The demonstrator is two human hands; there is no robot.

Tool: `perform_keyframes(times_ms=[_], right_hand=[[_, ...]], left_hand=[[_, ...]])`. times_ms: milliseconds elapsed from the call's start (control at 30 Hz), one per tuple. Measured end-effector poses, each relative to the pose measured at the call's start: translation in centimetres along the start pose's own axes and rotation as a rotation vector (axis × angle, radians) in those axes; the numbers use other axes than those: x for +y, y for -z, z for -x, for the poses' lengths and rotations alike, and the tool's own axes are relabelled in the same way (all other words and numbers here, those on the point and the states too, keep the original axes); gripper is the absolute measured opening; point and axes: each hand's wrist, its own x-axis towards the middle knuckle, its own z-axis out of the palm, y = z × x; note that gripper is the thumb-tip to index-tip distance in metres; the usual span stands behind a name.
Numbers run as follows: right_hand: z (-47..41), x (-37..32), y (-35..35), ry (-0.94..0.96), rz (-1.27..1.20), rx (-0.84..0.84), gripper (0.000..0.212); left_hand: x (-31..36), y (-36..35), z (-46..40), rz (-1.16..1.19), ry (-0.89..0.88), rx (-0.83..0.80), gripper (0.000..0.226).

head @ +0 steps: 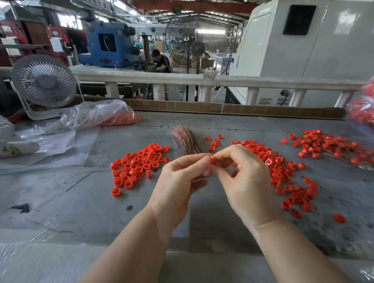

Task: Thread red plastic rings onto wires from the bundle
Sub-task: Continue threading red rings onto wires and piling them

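Observation:
My left hand and my right hand meet above the grey table, fingertips together. Between them a small red ring is pinched; the right thumb and forefinger curl round it, and the left fingertips press at its other side. Whether a wire runs through it is too fine to tell. The copper wire bundle lies just behind the hands. A pile of loose red rings sits to the left. More rings spread to the right, and rings on wires lie at the far right.
Two clear bags of red rings lie at the table's back left and right edge. A white desk fan stands at the back left. Stray dark wires lie left of the ring pile. Plastic sheet covers the table's left.

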Motion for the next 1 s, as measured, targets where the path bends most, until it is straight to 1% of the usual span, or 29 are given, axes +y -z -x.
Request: perform_keyframes(times_ms=[233, 467, 533, 600, 733, 800, 900, 1000], right_hand=[[0.0, -0.24, 0.38, 0.035, 0.072, -0.045, 0.012], [0.04, -0.31, 0.54, 0.043, 0.164, -0.047, 0.005], [0.1, -0.37, 0.51, 0.052, 0.193, -0.055, 0.004], [0.1, -0.39, 0.43, 0.049, 0.18, -0.079, 0.005], [0.08, -0.28, 0.2, 0.032, 0.112, -0.139, 0.01], [0.06, -0.26, 0.08, 0.008, 0.07, -0.157, 0.01], [0.0, -0.25, -0.01, -0.023, 0.017, -0.126, 0.01], [-0.05, -0.21, -0.09, -0.032, -0.004, -0.053, 0.014]], left_hand=[[-0.3, -0.11, -0.18, -0.064, -0.026, 0.017, 0.018], [-0.39, -0.23, -0.15, -0.089, -0.019, -0.02, 0.012], [-0.38, -0.23, -0.07, -0.084, -0.019, -0.026, 0.021], [-0.39, -0.16, -0.08, -0.079, -0.019, -0.009, 0.024], [-0.39, 0.02, -0.34, -0.02, -0.008, 0.026, 0.011], [-0.32, 0.04, -0.48, 0.032, -0.002, 0.041, 0.015], [-0.17, -0.13, -0.4, 0.074, 0.0, 0.027, 0.018], [-0.1, -0.27, -0.36, 0.085, -0.003, 0.04, 0.018]])
